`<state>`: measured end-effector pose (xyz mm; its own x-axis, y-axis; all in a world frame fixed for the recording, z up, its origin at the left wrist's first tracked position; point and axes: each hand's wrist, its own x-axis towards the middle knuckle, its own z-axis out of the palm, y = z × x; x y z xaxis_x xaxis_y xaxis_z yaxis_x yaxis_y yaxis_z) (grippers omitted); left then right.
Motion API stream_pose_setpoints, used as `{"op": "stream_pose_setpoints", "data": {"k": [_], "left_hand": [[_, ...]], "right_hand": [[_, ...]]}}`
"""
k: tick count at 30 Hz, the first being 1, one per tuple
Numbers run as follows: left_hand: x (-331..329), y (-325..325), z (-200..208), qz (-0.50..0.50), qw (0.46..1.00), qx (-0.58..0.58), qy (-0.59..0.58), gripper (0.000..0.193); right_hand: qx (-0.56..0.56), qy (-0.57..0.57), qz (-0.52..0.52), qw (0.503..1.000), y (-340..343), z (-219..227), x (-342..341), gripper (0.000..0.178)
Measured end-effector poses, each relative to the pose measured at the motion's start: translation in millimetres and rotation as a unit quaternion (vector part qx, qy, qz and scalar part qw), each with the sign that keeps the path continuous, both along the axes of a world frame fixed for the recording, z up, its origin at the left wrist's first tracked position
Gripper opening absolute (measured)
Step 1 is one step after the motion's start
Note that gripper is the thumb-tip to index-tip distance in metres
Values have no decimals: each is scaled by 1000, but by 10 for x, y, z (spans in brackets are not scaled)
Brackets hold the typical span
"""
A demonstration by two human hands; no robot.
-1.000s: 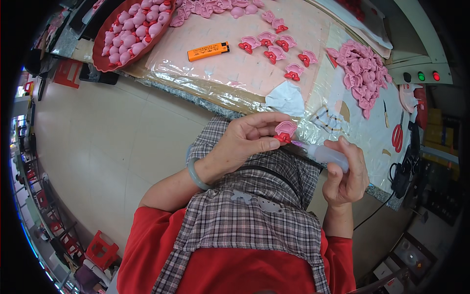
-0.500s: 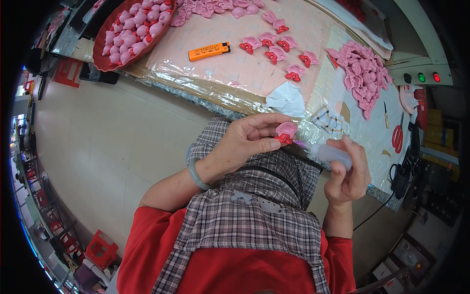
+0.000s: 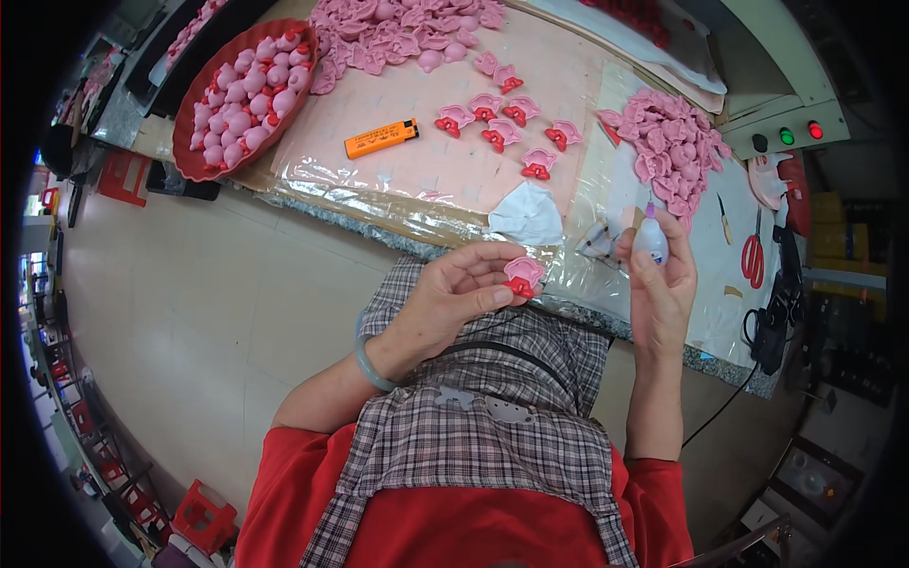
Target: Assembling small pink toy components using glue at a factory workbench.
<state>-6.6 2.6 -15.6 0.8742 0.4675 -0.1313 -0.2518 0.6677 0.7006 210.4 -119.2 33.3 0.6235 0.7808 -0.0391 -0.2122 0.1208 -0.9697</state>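
Between the thumb and fingers of my left hand (image 3: 448,295) is a small pink plastic piece with a red bow (image 3: 523,275), held over the front edge of the table. My right hand (image 3: 666,282) grips a translucent squeeze bottle (image 3: 651,240) with a thin purple nozzle, its tip turned up and away from the piece. Beyond my left hand lies a crumpled white cloth (image 3: 527,215). A checked cloth (image 3: 598,242) is beside my right hand. Several pink pieces with red bows (image 3: 501,133) lie spread on the table.
A red scalloped bowl (image 3: 183,156) of pink and red parts stands at the left. An orange lighter (image 3: 381,139) lies nearby. Heaps of pink pieces (image 3: 383,36) sit at the back and right (image 3: 674,147). Red scissors (image 3: 753,259) and a pointed tool (image 3: 725,220) lie far right.
My right hand has drawn the bottle back from the pink piece and turned its nozzle upward. The left hand still holds the piece. The whole view has shifted slightly.
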Motion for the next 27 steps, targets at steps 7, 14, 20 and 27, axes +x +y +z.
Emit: {"op": "stream_pose_setpoints", "data": {"k": [7, 14, 20, 27], "left_hand": [[-67, -1, 97, -7, 999, 32, 25, 45], [-147, -16, 172, -58, 998, 11, 14, 48], [-164, -25, 127, -57, 998, 5, -1, 49], [-108, 44, 70, -76, 996, 2, -40, 49]], "right_hand": [[-62, -278, 49, 957, 257, -73, -74, 36], [-14, -463, 113, 879, 963, -76, -374, 35], [-30, -496, 127, 859, 1187, -349, -487, 42], [-42, -526, -8, 849, 541, 25, 143, 22]]}}
